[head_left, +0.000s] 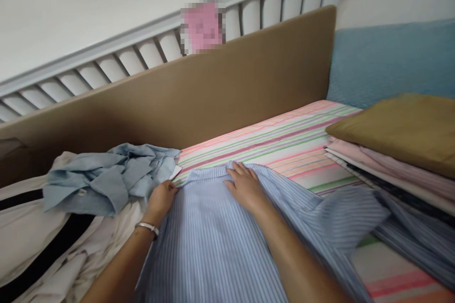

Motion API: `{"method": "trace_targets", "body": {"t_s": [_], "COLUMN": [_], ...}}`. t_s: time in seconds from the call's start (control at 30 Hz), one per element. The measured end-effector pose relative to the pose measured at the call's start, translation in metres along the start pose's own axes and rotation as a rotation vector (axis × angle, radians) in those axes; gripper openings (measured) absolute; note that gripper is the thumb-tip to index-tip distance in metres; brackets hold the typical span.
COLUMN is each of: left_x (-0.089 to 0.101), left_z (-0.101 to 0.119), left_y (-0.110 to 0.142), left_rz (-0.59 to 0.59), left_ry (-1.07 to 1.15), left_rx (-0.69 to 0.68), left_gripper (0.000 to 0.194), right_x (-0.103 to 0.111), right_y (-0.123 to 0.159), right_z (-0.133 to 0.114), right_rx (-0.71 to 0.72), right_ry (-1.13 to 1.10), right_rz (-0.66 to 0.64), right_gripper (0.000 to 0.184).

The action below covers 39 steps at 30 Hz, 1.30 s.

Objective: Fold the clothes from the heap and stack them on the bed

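Note:
A blue-and-white striped shirt lies spread out in front of me, its collar end away from me and one sleeve stretched to the right. My left hand pinches the shirt at its upper left edge; a bracelet is on that wrist. Near the collar, my right hand rests flat on the cloth with its fingers spread. Just left of my left hand, a crumpled light blue shirt sits on a heap of white and black clothes.
Folded clothes are stacked at the right, mustard on top. A striped bedsheet lies beneath. Behind it runs a brown board, with white slats and a blurred pink item beyond. A blue panel stands at the back right.

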<state>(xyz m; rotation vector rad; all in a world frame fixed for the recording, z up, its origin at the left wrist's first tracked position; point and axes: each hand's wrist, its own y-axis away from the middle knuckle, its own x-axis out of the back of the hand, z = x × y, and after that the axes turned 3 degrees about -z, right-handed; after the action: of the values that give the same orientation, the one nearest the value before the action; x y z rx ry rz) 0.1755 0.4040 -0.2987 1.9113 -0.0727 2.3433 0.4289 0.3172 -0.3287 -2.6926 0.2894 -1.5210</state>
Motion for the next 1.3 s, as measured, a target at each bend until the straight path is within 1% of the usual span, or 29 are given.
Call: {"method": "trace_targets", "body": {"t_s": [0.03, 0.07, 0.13, 0.17, 0.2, 0.23, 0.27, 0.3, 0.33, 0.43, 0.53, 0.63, 0.7, 0.77, 0.8, 0.87, 0.93, 0.97, 1.0, 1.03, 1.07, 1.1, 1.13, 1.2, 1.23, 1.3], "left_x": [0.000, 0.000, -0.004, -0.009, -0.014, -0.020, -0.027, -0.033, -0.039, -0.050, -0.054, -0.056, -0.055, -0.049, -0.043, -0.028, -0.013, -0.008, -0.005, -0.005, -0.008, -0.014, -0.021, -0.039, -0.047, -0.062], "left_z": [0.006, 0.014, 0.032, 0.041, 0.049, 0.057, 0.063, 0.067, 0.070, 0.071, 0.071, 0.073, 0.074, 0.076, 0.078, 0.082, 0.088, 0.090, 0.092, 0.092, 0.092, 0.092, 0.091, 0.092, 0.094, 0.100], "left_y": [0.005, 0.010, 0.022, 0.028, 0.033, 0.038, 0.041, 0.044, 0.045, 0.044, 0.041, 0.040, 0.040, 0.041, 0.043, 0.054, 0.079, 0.098, 0.121, 0.147, 0.176, 0.206, 0.236, 0.292, 0.316, 0.354], "left_rz": [0.060, 0.134, 0.274, 0.313, 0.316, 0.287, 0.246, 0.199, 0.152, 0.052, 0.017, 0.006, 0.002, -0.010, -0.015, 0.006, 0.072, 0.102, 0.114, 0.099, 0.059, -0.002, -0.088, -0.237, -0.289, -0.344], "left_ry": [-0.023, -0.041, -0.064, -0.073, -0.086, -0.104, -0.130, -0.156, -0.175, -0.180, -0.167, -0.180, -0.196, -0.209, -0.209, -0.201, -0.190, -0.183, -0.177, -0.175, -0.173, -0.180, -0.191, -0.193, -0.191, -0.177], "left_rx": [-0.022, -0.078, -0.286, -0.413, -0.527, -0.608, -0.651, -0.657, -0.633, -0.489, -0.403, -0.386, -0.384, -0.371, -0.355, -0.320, -0.331, -0.358, -0.383, -0.405, -0.405, -0.386, -0.374, -0.359, -0.344, -0.310], "left_gripper": [0.025, 0.030, 0.037, 0.040, 0.043, 0.046, 0.049, 0.052, 0.055, 0.058, 0.060, 0.060, 0.060, 0.060, 0.059, 0.058, 0.055, 0.054, 0.052, 0.051, 0.051, 0.052, 0.053, 0.057, 0.059, 0.064], "right_x": [0.000, -0.001, -0.001, -0.002, -0.002, -0.002, -0.002, -0.002, -0.002, 0.000, -0.001, -0.007, -0.012, -0.014, -0.012, -0.003, 0.016, 0.029, 0.043, 0.059, 0.075, 0.091, 0.107, 0.136, 0.148, 0.165], "right_y": [0.000, 0.000, 0.000, -0.001, -0.001, -0.001, -0.001, 0.000, 0.000, 0.000, -0.001, -0.002, -0.002, 0.000, 0.001, 0.003, 0.009, 0.016, 0.025, 0.038, 0.055, 0.077, 0.103, 0.164, 0.198, 0.262], "right_z": [0.000, 0.000, 0.000, 0.000, 0.000, 0.000, 0.000, 0.000, 0.000, 0.000, 0.001, 0.003, 0.002, -0.001, -0.003, -0.006, -0.006, -0.006, -0.004, -0.002, 0.001, 0.005, 0.011, 0.029, 0.042, 0.074], "right_rx": [0.001, 0.003, 0.011, 0.013, 0.014, 0.012, 0.011, 0.011, 0.011, -0.001, -0.028, -0.031, -0.026, -0.027, -0.031, -0.028, -0.013, -0.006, 0.006, 0.025, 0.050, 0.081, 0.108, 0.120, 0.075, -0.059], "right_ry": [0.003, 0.005, 0.007, 0.007, 0.007, 0.006, 0.004, 0.002, 0.002, 0.011, 0.025, 0.036, 0.047, 0.060, 0.063, 0.056, 0.025, 0.000, -0.032, -0.068, -0.107, -0.146, -0.181, -0.227, -0.235, -0.212], "right_rz": [0.000, 0.003, 0.007, 0.009, 0.008, 0.007, 0.006, 0.007, 0.009, 0.006, -0.007, 0.010, 0.050, 0.093, 0.097, 0.059, 0.000, -0.012, 0.000, 0.029, 0.068, 0.109, 0.151, 0.230, 0.281, 0.372], "right_gripper": [0.046, 0.046, 0.046, 0.046, 0.046, 0.047, 0.047, 0.047, 0.047, 0.047, 0.050, 0.051, 0.049, 0.048, 0.047, 0.047, 0.050, 0.051, 0.051, 0.050, 0.047, 0.044, 0.041, 0.037, 0.035, 0.035]}}
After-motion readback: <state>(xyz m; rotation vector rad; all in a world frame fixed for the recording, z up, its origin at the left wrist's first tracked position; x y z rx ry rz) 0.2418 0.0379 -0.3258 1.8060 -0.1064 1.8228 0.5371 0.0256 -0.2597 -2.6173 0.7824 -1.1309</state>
